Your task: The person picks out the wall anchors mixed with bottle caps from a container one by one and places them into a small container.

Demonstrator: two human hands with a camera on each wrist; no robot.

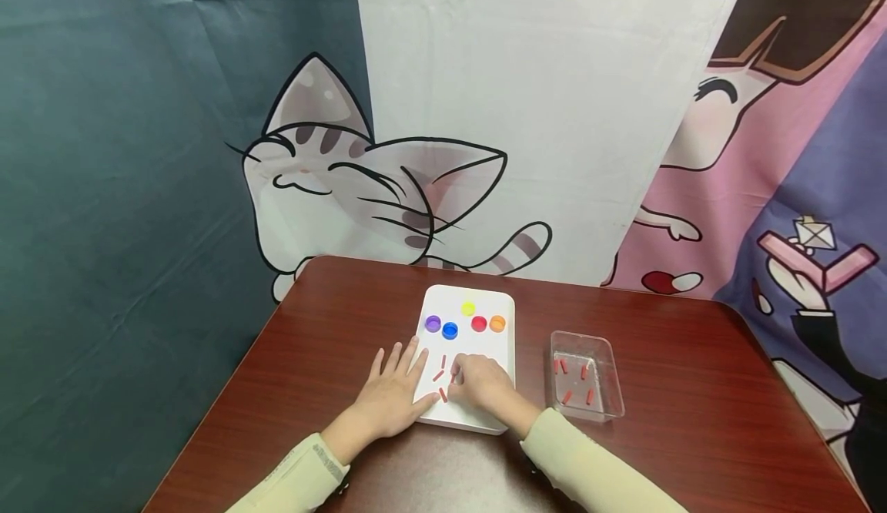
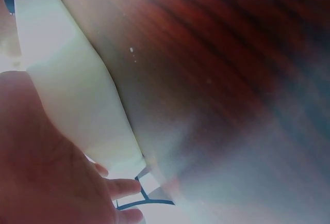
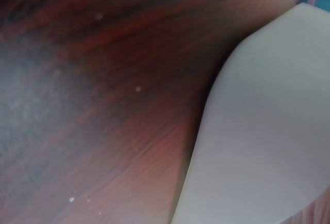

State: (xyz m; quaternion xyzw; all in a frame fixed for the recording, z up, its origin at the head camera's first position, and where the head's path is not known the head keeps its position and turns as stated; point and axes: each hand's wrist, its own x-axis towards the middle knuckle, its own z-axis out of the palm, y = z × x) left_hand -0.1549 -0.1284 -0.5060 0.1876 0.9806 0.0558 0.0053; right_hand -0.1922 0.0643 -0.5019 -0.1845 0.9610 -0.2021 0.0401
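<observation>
A white tray (image 1: 466, 295) lies on the table in the head view. My left hand (image 1: 389, 397) is spread at its left edge, fingers straight, thumb tip close to a red stick (image 1: 443, 395). Over the tray's lower half, my right hand (image 1: 481, 383) pinches a small red stick (image 1: 453, 378) between thumb and fingers. Two more loose red sticks lie between the hands, one upright in view (image 1: 443, 361) and one slanted (image 1: 438, 376). In the left wrist view, the left hand (image 2: 46, 157) shows at the lower left. The right hand is outside the right wrist view.
Small round cups stand in the tray's upper half: yellow (image 1: 468, 309), purple (image 1: 433, 323), blue (image 1: 450, 331), red (image 1: 479, 323) and orange (image 1: 497, 323). Right of the tray is a clear plastic box (image 1: 610, 378) holding several red sticks. A printed cloth (image 1: 554, 112) hangs behind the table (image 1: 665, 390).
</observation>
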